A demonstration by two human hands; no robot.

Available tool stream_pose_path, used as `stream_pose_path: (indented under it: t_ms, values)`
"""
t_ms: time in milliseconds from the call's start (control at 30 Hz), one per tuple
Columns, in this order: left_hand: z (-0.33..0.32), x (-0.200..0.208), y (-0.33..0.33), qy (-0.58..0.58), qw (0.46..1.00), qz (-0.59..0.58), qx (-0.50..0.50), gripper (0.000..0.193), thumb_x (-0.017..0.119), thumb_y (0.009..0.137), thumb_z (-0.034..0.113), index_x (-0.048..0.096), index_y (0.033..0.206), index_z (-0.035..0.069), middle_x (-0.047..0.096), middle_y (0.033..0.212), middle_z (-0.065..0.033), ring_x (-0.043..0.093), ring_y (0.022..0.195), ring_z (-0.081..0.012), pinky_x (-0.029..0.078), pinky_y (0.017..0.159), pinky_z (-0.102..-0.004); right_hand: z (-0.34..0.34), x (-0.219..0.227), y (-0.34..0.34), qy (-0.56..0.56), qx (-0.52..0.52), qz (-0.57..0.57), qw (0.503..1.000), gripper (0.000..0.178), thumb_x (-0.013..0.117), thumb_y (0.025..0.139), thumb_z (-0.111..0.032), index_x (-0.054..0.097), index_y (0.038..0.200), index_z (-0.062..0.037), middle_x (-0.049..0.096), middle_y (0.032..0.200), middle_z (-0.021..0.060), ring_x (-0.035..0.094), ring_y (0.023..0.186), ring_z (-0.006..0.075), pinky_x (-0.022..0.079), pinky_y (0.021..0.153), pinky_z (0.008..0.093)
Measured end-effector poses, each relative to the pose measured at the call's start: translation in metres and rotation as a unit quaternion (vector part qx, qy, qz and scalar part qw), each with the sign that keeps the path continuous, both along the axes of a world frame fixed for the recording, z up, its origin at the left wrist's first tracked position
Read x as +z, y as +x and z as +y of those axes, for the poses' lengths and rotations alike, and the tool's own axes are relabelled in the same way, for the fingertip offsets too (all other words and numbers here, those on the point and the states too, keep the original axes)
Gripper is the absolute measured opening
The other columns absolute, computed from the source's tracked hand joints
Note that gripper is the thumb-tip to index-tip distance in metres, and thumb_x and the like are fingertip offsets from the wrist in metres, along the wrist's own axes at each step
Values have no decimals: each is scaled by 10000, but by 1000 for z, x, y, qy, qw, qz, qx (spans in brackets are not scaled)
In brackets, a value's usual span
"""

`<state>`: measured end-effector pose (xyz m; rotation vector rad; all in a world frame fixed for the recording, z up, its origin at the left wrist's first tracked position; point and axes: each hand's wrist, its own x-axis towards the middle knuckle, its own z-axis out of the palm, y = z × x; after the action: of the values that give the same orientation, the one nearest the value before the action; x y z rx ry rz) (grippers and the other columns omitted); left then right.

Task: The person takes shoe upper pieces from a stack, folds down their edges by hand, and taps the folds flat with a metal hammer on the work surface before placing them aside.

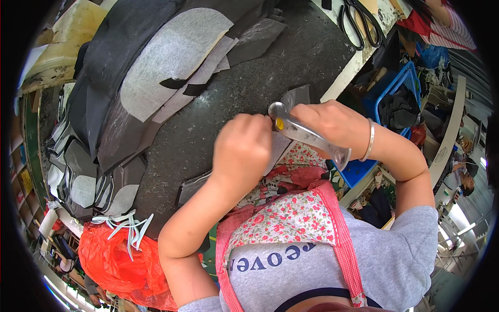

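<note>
A shiny metal cobbler's hammer point(312, 136) is in my right hand point(332, 125), whose fingers are wrapped round it. Its round face is close beside the knuckles of my left hand point(243, 148), and its flared end points toward my right forearm. My left hand is closed over the near edge of the dark worktop point(218, 112), and its fingertips are hidden. Below the hands, a grey sheet piece point(279, 150) shows against my flowered apron. Another dark grey piece point(297, 97) lies on the worktop just beyond my right hand.
Stacks of black and grey cut pieces point(174, 57) cover the worktop's left side. Black-handled scissors point(359, 23) lie at the far right. A blue crate point(397, 99) with dark pieces stands to the right, an orange plastic bag point(125, 265) at the lower left.
</note>
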<state>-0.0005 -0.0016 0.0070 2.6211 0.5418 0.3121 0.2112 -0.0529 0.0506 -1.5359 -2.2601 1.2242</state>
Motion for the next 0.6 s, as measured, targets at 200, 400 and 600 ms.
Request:
stream_pose_path:
  t_ms: [200, 400, 600]
  values:
    - [1, -4, -17, -124, 984, -80, 103, 162, 742, 740, 32, 688, 883, -21, 654, 840, -124, 643, 765, -295, 521, 681, -375, -5, -7, -6, 34, -35, -7, 999, 342, 657, 759, -87, 448, 997, 42, 573, 775, 195, 625, 716, 405, 497, 589, 460]
    - [5, 1, -27, -115, 989, -52, 75, 176, 757, 738, 47, 698, 887, -26, 659, 832, -144, 647, 751, -290, 525, 684, -359, -7, -4, -17, 37, 6, 20, 999, 399, 679, 741, -89, 438, 1033, 38, 590, 752, 196, 626, 727, 418, 499, 607, 471]
    - [4, 0, -49, -294, 940, -62, 164, 171, 754, 746, 70, 705, 888, -11, 655, 839, -128, 653, 772, -289, 529, 693, -351, -12, -6, -19, 4, -12, -8, 1000, 455, 689, 730, -81, 448, 1100, 32, 606, 799, 205, 629, 751, 417, 500, 620, 468]
